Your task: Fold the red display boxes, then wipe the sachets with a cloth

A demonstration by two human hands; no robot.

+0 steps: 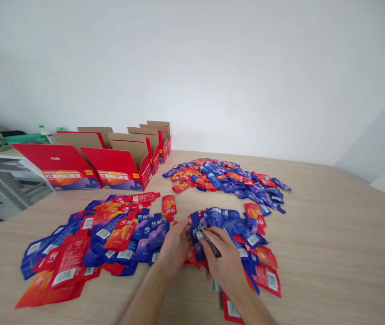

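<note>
Near the front middle of the table, my left hand [176, 246] holds a blue pouch [195, 232] upright by its left side. My right hand [222, 262] is closed close beside it, fingers bent around a small dark item [213, 246] with a pale end against the pouch's face. I cannot make out what that item is. Under and behind both hands spreads a pile of blue and red pouches [229, 223], partly hidden by the hands. To the left lies another heap of red and blue pouches [111, 230]. One red pouch [169, 205] lies between the piles.
Several red cardboard boxes [118, 169] stand with lids raised at the back left of the wooden table [331, 253]. A third pouch heap [219, 176] lies at the back near the white wall [246, 81]. A side shelf [6, 164] with clutter stands at far left.
</note>
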